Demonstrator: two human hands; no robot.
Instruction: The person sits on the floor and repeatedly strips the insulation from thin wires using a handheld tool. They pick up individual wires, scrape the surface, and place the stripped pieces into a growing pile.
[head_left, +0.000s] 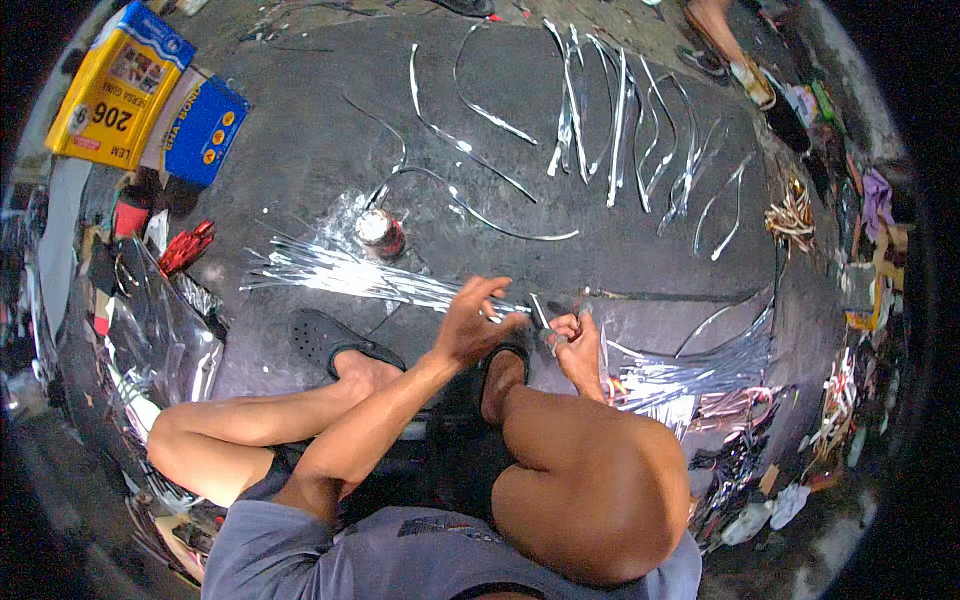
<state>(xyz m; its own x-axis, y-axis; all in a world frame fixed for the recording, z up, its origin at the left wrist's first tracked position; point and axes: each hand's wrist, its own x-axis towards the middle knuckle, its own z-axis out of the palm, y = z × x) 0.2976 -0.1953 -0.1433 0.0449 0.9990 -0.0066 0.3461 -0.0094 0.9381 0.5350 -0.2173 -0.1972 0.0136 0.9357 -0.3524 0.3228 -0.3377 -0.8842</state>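
Note:
A fanned bundle of shiny silver strips [360, 280] lies across the dark mat in front of me. My left hand [472, 322] is over the right end of this bundle, its fingers apart. Just to its right, my right hand [577, 352] is closed round a small dark tool with a slim bright tip [540, 312]; its exact kind is hard to make out. The tool's tip points up, close beside the strip ends. Behind the bundle stands a small round can [380, 232] with a white-smeared top and reddish side.
Separate silver strips [617, 130] lie spread on the far mat [330, 80]. More strips [690, 370] are piled at right. Yellow [120, 90] and blue boxes [205, 130] sit far left, near a red bundle [187, 247]. Another person's leg [725, 40] shows far right.

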